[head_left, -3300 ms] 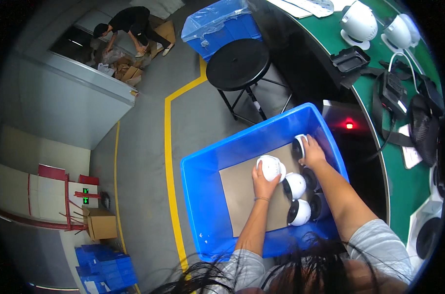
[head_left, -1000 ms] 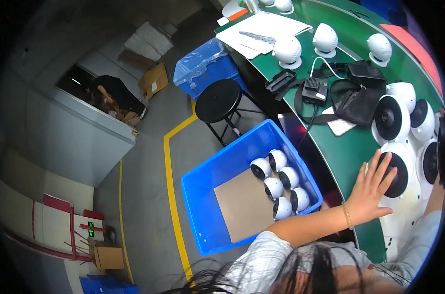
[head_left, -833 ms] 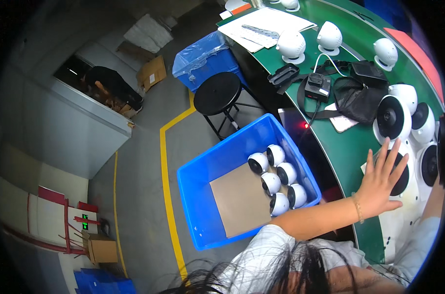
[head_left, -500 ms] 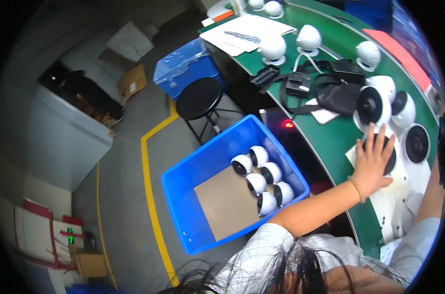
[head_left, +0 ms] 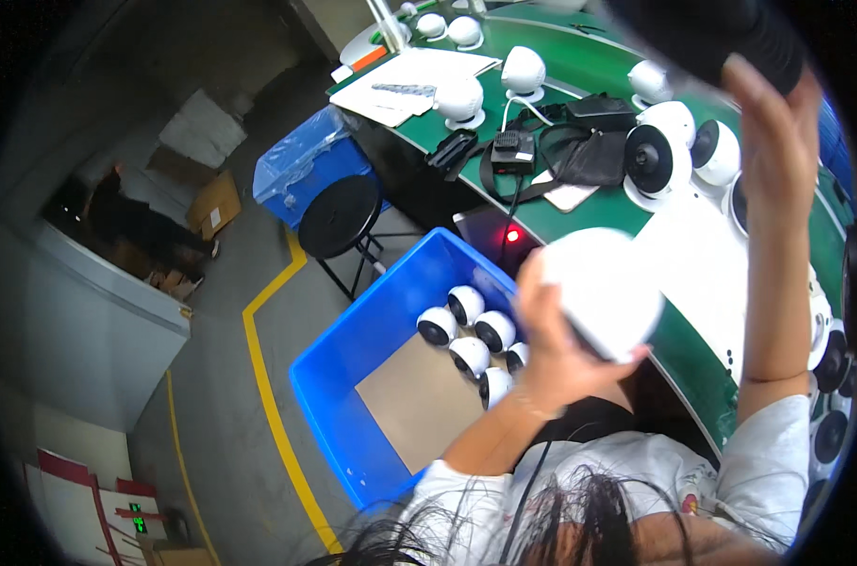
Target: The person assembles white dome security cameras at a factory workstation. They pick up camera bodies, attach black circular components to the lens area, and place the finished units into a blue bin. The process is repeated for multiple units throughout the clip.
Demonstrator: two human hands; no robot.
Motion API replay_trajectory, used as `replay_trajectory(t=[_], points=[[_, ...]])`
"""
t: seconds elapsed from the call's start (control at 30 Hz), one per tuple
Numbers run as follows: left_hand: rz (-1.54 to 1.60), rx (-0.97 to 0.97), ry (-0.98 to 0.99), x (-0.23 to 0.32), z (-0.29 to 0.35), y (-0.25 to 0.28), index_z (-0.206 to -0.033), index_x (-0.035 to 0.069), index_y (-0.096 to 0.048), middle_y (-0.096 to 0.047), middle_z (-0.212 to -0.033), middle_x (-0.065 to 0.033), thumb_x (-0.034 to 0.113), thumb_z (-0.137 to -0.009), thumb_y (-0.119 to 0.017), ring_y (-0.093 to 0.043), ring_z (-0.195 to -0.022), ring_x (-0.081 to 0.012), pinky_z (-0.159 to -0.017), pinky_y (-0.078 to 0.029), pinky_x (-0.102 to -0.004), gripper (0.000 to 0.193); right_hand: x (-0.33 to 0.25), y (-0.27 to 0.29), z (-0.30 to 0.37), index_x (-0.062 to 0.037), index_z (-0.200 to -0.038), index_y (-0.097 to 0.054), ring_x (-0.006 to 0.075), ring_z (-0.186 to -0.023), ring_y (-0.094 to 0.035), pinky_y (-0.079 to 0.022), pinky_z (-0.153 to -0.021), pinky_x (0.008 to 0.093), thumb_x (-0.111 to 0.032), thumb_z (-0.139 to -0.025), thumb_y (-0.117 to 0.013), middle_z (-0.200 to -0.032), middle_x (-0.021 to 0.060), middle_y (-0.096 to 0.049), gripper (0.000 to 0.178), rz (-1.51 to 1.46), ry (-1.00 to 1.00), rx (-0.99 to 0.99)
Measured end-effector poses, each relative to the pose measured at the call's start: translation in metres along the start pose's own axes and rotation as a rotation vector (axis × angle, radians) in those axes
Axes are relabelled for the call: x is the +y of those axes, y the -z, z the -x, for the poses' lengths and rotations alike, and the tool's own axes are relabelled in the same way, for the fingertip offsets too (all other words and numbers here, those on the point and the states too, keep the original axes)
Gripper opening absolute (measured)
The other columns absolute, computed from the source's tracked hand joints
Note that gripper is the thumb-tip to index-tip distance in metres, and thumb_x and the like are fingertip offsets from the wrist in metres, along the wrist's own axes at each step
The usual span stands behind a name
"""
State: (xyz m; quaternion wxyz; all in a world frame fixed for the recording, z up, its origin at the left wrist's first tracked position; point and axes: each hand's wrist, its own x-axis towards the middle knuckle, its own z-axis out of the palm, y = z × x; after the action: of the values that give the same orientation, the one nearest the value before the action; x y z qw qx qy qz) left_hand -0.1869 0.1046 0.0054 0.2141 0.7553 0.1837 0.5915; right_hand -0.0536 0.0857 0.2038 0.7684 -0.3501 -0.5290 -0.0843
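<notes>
My left hand (head_left: 551, 354) is wrapped around a white ball-shaped camera (head_left: 609, 291), held up above the table edge beside the blue bin. The ball's smooth white back is uppermost, and it is slightly blurred. My right hand (head_left: 782, 141) is raised at the upper right, its fingers around a large black ridged cylindrical object (head_left: 716, 38). Blur and the picture's edge leave that object's exact kind unclear. Close to my hands, several similar cameras with black fronts, one of them a camera on a round foot (head_left: 657, 160), stand on the green table (head_left: 678, 354).
A blue bin (head_left: 320, 401) at my left holds several white cameras (head_left: 469, 357) on a cardboard sheet. Beyond it are a black stool (head_left: 339, 217) and a plastic-lined blue bin (head_left: 306, 160). A black pouch (head_left: 593, 158), a small black device (head_left: 513, 151) and white papers (head_left: 414, 80) lie on the table.
My left hand has moved left off the tabletop, lifting a white camera. My right hand has risen to the upper right with the black object. The view has shifted right.
</notes>
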Motion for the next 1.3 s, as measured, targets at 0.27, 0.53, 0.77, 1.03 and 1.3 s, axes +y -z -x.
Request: replay_trajectory(t=[0.27, 0.53, 0.77, 1.03, 1.3], points=[[-0.819, 0.087, 0.477, -0.133, 0.151, 0.197, -0.128, 0.004, -0.024, -0.022, -0.129, -0.0201, 0.027, -0.051, -0.081, -0.028, -0.119, -0.0375, -0.098, -0.028, -0.0452, 0.098, 0.068, -0.087, 0.176, -0.0028, -0.128, -0.030, 0.0327, -0.118, -0.037, -0.031, -0.098, 0.0381, -0.021, -0.057, -0.075, -0.125, 0.0197, -0.034, 0.087, -0.125, -0.410, -0.666], [-0.950, -0.055, 0.846, -0.185, 0.240, 0.254, -0.123, 0.006, -0.032, -0.024, -0.129, -0.0179, 0.027, -0.052, -0.080, -0.027, -0.119, -0.0383, -0.098, -0.029, -0.0453, 0.088, 0.113, -0.138, 0.357, -0.0075, -0.129, -0.033, 0.0358, -0.115, -0.040, -0.037, -0.094, 0.0392, -0.028, -0.058, -0.069, -0.128, 0.0203, -0.032, 0.082, 0.030, -0.743, -1.198], [-0.860, -0.451, 0.916, -0.201, 0.273, 0.268, -0.122, 0.007, -0.031, -0.025, -0.127, -0.0197, 0.030, -0.050, -0.080, -0.028, -0.118, -0.0383, -0.098, -0.030, -0.0437, 0.090, 0.137, -0.136, 0.476, -0.0141, -0.132, -0.026, 0.0422, -0.112, -0.040, -0.039, -0.092, 0.0425, -0.034, -0.058, -0.070, -0.130, 0.0203, -0.029, 0.088, 0.354, -1.052, -1.732], [-0.644, -0.602, 1.042, -0.217, 0.313, 0.244, -0.122, 0.004, -0.031, -0.025, -0.127, -0.0209, 0.031, -0.048, -0.081, -0.026, -0.120, -0.0390, -0.099, -0.030, -0.0431, 0.093, 0.156, -0.137, 0.521, -0.0140, -0.131, -0.027, 0.0377, -0.110, -0.045, -0.042, -0.089, 0.0415, -0.039, -0.054, -0.078, -0.127, 0.0173, -0.033, 0.096, 0.528, -0.959, -2.074], [-0.550, -0.578, 1.046, -0.209, 0.349, 0.225, -0.123, 0.006, -0.024, -0.020, -0.128, -0.0221, 0.031, -0.047, -0.083, -0.026, -0.120, -0.0410, -0.099, -0.032, -0.0443, 0.099, 0.151, -0.134, 0.506, -0.0103, -0.128, -0.037, 0.0316, -0.108, -0.049, -0.042, -0.088, 0.0395, -0.040, -0.071, -0.067, -0.124, 0.0124, -0.043, 0.070, 0.411, -0.763, -2.379]])
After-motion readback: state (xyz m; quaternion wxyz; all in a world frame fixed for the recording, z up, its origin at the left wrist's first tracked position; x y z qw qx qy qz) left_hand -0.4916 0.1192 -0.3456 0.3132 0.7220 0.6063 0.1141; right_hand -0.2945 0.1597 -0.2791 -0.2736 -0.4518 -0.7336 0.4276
